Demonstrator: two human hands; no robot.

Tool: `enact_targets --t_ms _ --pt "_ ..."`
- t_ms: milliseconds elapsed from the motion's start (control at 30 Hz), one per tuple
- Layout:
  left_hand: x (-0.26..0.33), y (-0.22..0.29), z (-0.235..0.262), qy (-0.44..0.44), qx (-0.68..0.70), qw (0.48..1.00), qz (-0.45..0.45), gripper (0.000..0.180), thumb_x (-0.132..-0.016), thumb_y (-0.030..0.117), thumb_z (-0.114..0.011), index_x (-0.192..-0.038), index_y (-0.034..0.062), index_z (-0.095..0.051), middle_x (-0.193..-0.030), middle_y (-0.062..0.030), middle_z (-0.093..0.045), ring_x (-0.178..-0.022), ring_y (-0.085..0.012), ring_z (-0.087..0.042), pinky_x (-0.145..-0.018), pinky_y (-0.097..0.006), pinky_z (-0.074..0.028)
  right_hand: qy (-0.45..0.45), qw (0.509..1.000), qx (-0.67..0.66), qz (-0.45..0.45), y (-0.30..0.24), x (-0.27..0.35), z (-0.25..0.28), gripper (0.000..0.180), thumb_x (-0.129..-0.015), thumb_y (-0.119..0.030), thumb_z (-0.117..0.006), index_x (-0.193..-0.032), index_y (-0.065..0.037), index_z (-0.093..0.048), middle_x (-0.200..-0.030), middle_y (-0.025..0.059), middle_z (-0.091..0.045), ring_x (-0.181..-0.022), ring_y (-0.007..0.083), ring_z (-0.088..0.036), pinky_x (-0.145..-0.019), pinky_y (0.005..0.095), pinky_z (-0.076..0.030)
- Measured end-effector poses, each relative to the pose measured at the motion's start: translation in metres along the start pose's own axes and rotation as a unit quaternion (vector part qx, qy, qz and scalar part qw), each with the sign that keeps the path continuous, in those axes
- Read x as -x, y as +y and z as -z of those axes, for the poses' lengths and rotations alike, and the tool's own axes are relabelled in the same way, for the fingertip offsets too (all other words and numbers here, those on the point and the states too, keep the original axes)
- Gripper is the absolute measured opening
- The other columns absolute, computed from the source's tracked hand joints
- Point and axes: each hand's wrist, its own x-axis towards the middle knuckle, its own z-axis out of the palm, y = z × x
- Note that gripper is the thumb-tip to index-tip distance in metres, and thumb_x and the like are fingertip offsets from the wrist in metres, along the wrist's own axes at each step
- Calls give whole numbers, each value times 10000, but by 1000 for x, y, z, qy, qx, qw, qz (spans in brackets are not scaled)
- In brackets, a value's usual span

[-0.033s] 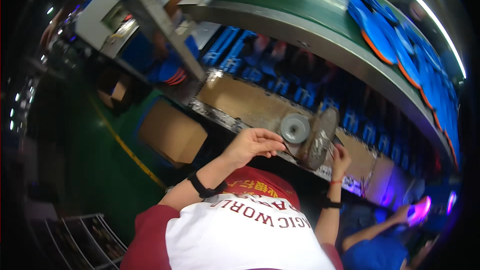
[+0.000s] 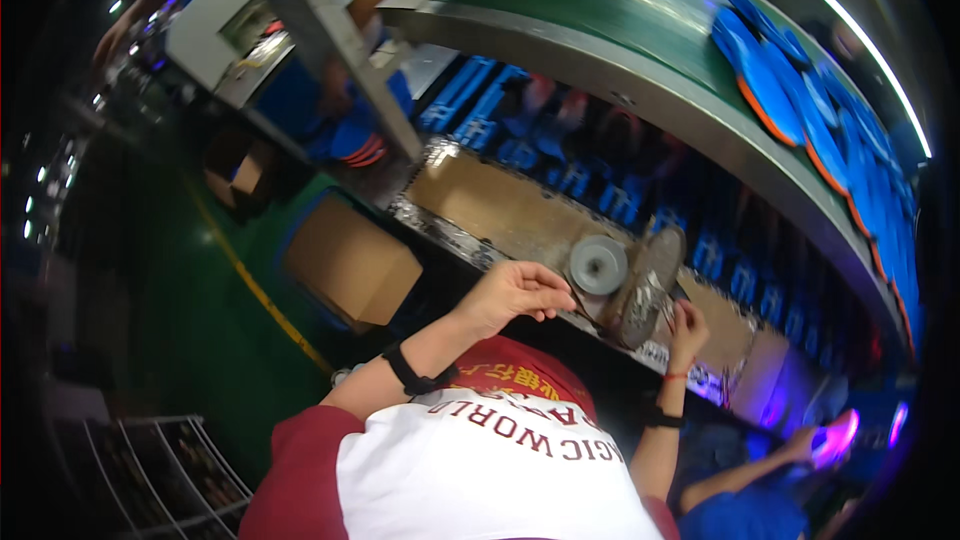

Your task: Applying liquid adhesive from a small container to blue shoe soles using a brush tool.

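My left hand [image 2: 515,297] is closed in a pinch on a thin dark strip [image 2: 584,312], which slants toward the lower end of a grey, sole-shaped block [image 2: 650,290]. On the other side of that block is my right hand [image 2: 688,337], its fingers pinched together; what they hold is too small to make out. The block's upper face looks worn and shiny in patches. Beside it, on the left, a round grey dish [image 2: 598,265] with a darker centre sits on the cardboard-covered bench [image 2: 470,195].
Behind the bench runs a row of blue racks [image 2: 620,202] under a green conveyor [image 2: 590,0]. Blue insoles with orange edges [image 2: 775,90] are piled at its right. An open cardboard box [image 2: 350,260] stands on the floor at left. A co-worker's arm [image 2: 750,465] works at lower right.
The whole view has shifted slightly. Both hands keep nearly the same places beside the sole-shaped block, with their fingers still pinched.
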Motion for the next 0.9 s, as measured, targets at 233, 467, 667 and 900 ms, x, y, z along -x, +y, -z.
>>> enact_targets --t_ms 233,467,667,900 --pt "11 -20 21 115 -1 993 -19 449 -903 321 -623 -532 106 -488 -479 15 -459 -396 -51 -371 -399 -211 -255 20 998 -51 -14 -108 28 -28 332 -924 -216 -618 -663 -27 -541 -609 -27 -496 -540 40 -436 -481 197 -398" --pt "10 -47 38 112 85 990 -18 356 -901 299 -623 -624 91 -545 -543 -1 -504 -450 -70 -431 -430 -215 -309 -53 953 160 253 -151 57 -41 489 -976 -185 -507 -522 -3 -479 -457 31 -432 -432 69 -377 -419 268 -269" --pt "11 -48 54 170 28 984 -55 168 -873 226 -672 -824 70 -631 -754 8 -627 -660 -43 -538 -601 -186 -422 -103 785 185 582 -205 72 -85 357 -864 -77 -633 -544 -41 -479 -540 107 -460 -493 266 -472 -624 358 -508" --pt "8 -61 125 269 -45 961 -44 436 -911 425 -590 -814 6 -662 -628 -46 -607 -572 -104 -572 -581 -230 -462 -249 823 210 465 -193 90 -105 385 -857 -99 -626 -526 -70 -430 -546 125 -442 -544 295 -459 -540 419 -363"
